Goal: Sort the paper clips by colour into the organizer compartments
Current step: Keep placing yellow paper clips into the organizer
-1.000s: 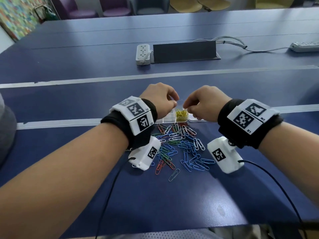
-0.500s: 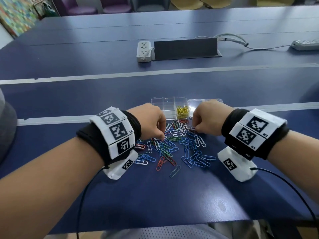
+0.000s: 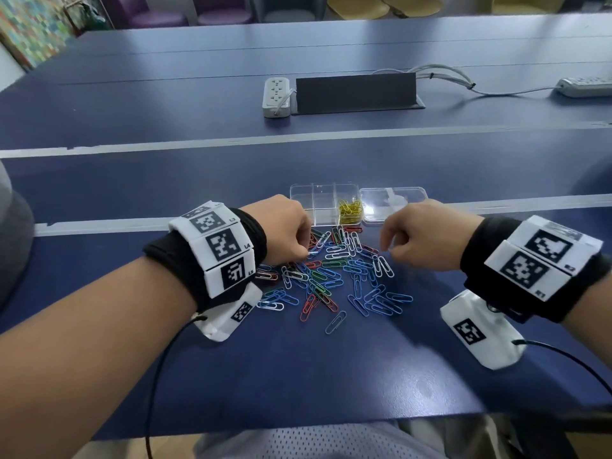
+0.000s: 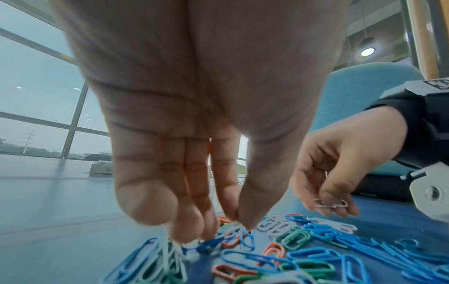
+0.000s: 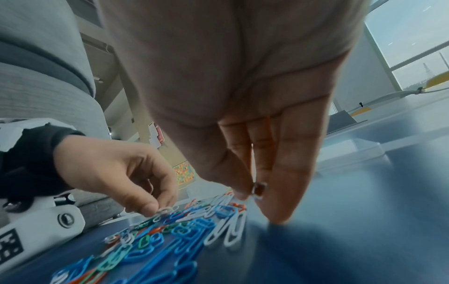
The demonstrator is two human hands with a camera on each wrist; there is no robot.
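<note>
Only wrist cams show right hand (image 5: 252,189) pinching white clip (image 4: 331,204)

Blue table (image 3: 331,359); chairs (image 3: 212,11) behind; large windows (image 4: 36,96); ceiling light (image 4: 367,51).

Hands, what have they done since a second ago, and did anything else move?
Both hands came back from over the organizer toward the person, down to the loose clip pile. The left hand now pinches a white clip at the pile; the right hand pinches a white clip just above it. The organizer, its yellow clips and the lid stayed put.
</note>
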